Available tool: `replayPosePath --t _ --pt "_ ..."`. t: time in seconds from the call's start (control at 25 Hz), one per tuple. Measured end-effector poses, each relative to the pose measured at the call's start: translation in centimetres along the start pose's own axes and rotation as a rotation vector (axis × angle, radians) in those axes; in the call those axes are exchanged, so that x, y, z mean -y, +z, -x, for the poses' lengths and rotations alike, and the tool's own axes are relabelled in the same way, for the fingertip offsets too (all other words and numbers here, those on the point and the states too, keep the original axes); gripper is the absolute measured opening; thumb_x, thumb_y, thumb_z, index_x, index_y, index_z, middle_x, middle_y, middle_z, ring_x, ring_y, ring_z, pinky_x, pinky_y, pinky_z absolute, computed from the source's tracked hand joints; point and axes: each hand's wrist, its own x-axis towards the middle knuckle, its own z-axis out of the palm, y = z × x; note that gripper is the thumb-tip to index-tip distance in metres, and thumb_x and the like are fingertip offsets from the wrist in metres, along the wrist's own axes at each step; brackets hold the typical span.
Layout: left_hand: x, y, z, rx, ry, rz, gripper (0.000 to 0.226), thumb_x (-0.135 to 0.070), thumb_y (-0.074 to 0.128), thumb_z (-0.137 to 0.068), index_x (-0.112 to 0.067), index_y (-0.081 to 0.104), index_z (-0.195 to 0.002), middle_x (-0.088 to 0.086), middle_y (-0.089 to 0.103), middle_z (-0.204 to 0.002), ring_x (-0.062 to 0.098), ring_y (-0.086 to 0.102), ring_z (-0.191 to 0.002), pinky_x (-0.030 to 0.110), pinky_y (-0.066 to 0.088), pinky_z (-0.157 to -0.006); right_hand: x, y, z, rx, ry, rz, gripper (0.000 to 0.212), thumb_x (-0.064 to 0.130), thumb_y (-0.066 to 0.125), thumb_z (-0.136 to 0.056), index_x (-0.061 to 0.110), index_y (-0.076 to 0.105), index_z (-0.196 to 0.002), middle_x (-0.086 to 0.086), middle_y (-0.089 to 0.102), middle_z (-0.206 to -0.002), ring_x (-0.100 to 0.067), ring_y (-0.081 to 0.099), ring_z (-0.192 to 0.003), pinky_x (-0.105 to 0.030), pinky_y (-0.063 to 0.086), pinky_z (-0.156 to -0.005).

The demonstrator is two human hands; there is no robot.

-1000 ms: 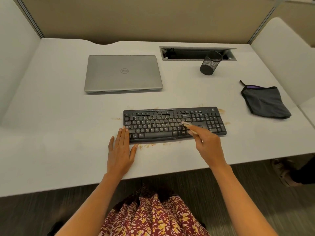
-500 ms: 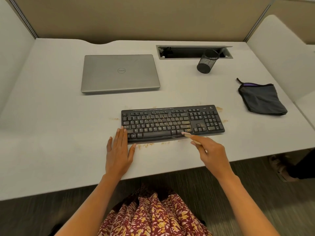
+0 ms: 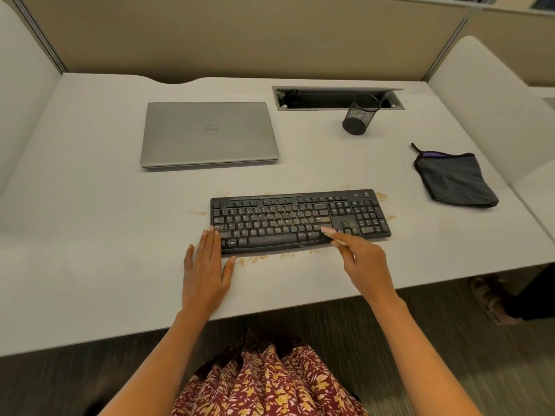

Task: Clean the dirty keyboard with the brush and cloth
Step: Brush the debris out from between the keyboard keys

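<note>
Head view looks down on a white desk with partition walls at the back and sides; the black keyboard lies near the front edge, long side toward the person, with brownish specks among its keys; crumbs are scattered on the desk along its near edge, and more lie off both ends and behind it. The left hand lies flat on the desk, fingers straight and close together, thumb spread; its fingertips touch the keyboard's near-left corner and it holds nothing. The right hand pinches a thin, pale brush between curled fingers and thumb; the brush tip rests on the lower key rows at the right end of the main key block. The dark grey cloth, edged in purple, lies folded on the desk well to the right of the keyboard, apart from both hands. A closed silver laptop sits behind the keyboard to the left; a black mesh pen cup stands just in front of an open cable slot. A red floral garment shows below the desk edge.
</note>
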Motion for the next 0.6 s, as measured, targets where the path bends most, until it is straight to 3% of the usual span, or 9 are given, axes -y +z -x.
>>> replayPosePath --t 0.16,0.32,0.44,0.6 --pt "0.0 0.0 0.0 0.004 0.004 -0.002 0.072 -0.052 0.021 -0.099 -0.008 0.018 -0.156 0.007 0.016 -0.162 0.015 0.006 -0.150 0.046 0.012 -0.122 0.3 -1.1 1.7 0.031 -0.022 -0.040 0.030 0.010 0.065 -0.092 0.018 0.067 -0.121 0.004 0.072 -0.107 -0.009 0.068 -0.093 -0.024 0.055 -0.081" --pt "0.0 0.0 0.0 0.004 0.004 -0.009 0.071 -0.051 0.020 -0.099 -0.008 0.018 -0.156 0.007 0.016 -0.162 0.014 0.005 -0.150 0.046 0.012 -0.122 -0.4 -1.5 0.2 -0.053 0.021 -0.021 0.027 0.013 0.062 -0.093 0.013 0.067 -0.120 -0.001 0.073 -0.101 -0.010 0.067 -0.085 -0.023 0.056 -0.073" --pt "0.0 0.0 0.0 0.005 0.004 -0.015 0.071 -0.051 0.021 -0.099 -0.008 0.018 -0.156 0.007 0.015 -0.162 0.012 0.002 -0.149 0.045 0.011 -0.122 -0.5 -0.5 -0.7 -0.067 0.054 -0.008 0.029 0.011 0.061 -0.094 0.012 0.066 -0.122 -0.002 0.073 -0.101 -0.009 0.065 -0.082 -0.011 0.049 -0.072" --pt "0.0 0.0 0.0 0.006 -0.002 -0.012 0.070 -0.051 0.021 -0.099 -0.010 0.016 -0.156 0.005 0.014 -0.163 0.013 0.003 -0.149 0.044 0.010 -0.122 0.8 1.6 1.2 -0.032 0.020 -0.017 0.033 0.009 0.063 -0.093 0.014 0.065 -0.126 0.001 0.072 -0.111 -0.008 0.067 -0.095 -0.025 0.057 -0.081"
